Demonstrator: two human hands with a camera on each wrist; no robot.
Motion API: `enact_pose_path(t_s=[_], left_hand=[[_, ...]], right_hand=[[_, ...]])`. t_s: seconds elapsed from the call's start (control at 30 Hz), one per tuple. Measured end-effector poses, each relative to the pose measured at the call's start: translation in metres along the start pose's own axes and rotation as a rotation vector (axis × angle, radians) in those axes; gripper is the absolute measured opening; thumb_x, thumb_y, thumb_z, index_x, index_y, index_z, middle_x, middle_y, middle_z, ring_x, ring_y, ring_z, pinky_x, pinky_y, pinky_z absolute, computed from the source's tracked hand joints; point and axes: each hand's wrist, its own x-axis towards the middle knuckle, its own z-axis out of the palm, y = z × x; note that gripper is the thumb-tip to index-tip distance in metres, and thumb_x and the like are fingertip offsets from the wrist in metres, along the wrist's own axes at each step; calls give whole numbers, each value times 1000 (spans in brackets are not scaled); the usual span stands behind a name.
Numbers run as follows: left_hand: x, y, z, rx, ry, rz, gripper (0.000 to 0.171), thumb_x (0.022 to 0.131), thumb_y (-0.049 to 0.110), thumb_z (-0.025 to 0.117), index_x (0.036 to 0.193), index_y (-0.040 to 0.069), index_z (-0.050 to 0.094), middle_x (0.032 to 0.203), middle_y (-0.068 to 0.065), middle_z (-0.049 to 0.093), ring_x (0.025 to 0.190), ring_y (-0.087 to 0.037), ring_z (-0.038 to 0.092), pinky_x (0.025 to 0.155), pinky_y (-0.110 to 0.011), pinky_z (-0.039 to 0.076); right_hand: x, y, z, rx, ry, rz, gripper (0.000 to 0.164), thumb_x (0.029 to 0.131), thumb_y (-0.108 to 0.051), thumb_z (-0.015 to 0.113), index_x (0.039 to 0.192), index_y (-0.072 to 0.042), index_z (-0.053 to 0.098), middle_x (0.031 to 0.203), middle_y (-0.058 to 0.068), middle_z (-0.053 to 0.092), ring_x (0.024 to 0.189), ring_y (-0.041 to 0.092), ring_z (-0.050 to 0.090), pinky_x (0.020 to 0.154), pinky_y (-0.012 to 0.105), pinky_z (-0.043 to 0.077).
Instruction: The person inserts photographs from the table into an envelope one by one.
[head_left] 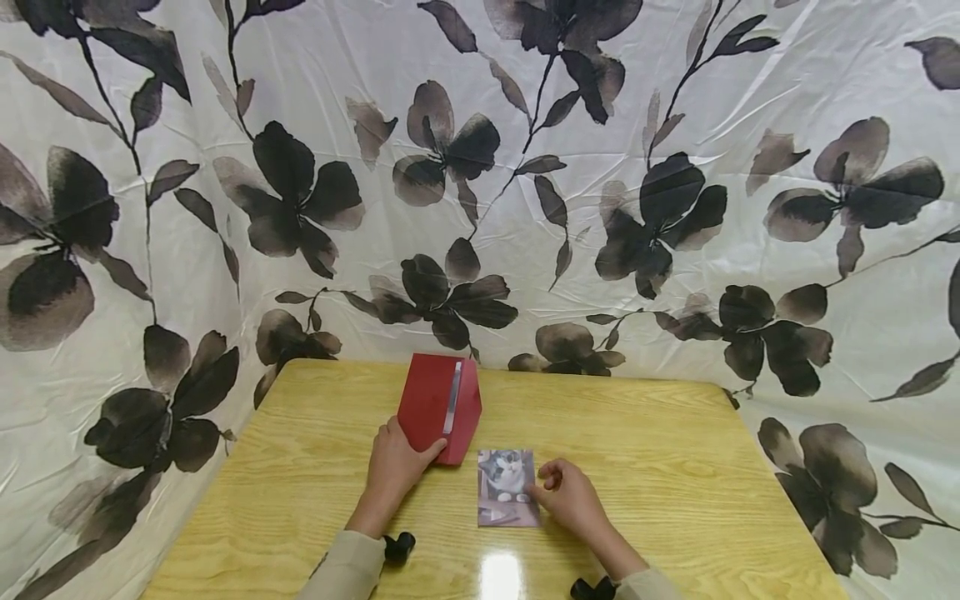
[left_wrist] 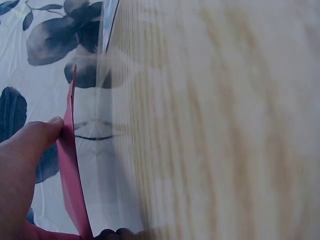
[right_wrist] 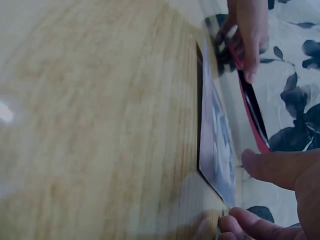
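Observation:
A red envelope (head_left: 429,402) with a pale strip along its flap side is gripped by my left hand (head_left: 397,460). In the left wrist view the left thumb (left_wrist: 45,131) presses one face of the envelope (left_wrist: 75,185), with fingers partly visible below. A cat photo (head_left: 507,487) lies on the wooden table to the right of the envelope. My right hand (head_left: 572,498) is beside its right edge, fingers bent. In the right wrist view, thumb and fingers stand apart near a corner of the photo (right_wrist: 217,145), without a visible pinch.
The yellow wooden table (head_left: 660,467) ends at a back edge against a white cloth (head_left: 337,75) with dark flowers. Black wrist devices (head_left: 400,547) are on both forearms. Light glares off the table's front.

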Motion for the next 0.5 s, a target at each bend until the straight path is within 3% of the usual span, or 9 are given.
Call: enact_pose_path(t_s=[0.27,0.5], left_hand=[[1,-2,1,2,14,13,95,84,49,89,139,-15,45,121,-30,59,108,-44,60,93,-58,55],[0,-2,2,-9,9,7,95,85,49,89,139,-15,45,122,-30,59,109,-43,60,93,-58,55]], right_hand=[[-6,-2,6,-103,18,-17,42,84,-33,93,101,-4,68,92,4,62,81,16,55,72,32,50],[-8,-4,10,-190,43,-66,49,82,-41,94,95,-6,64,86,4,57,74,16,50,67,32,46]])
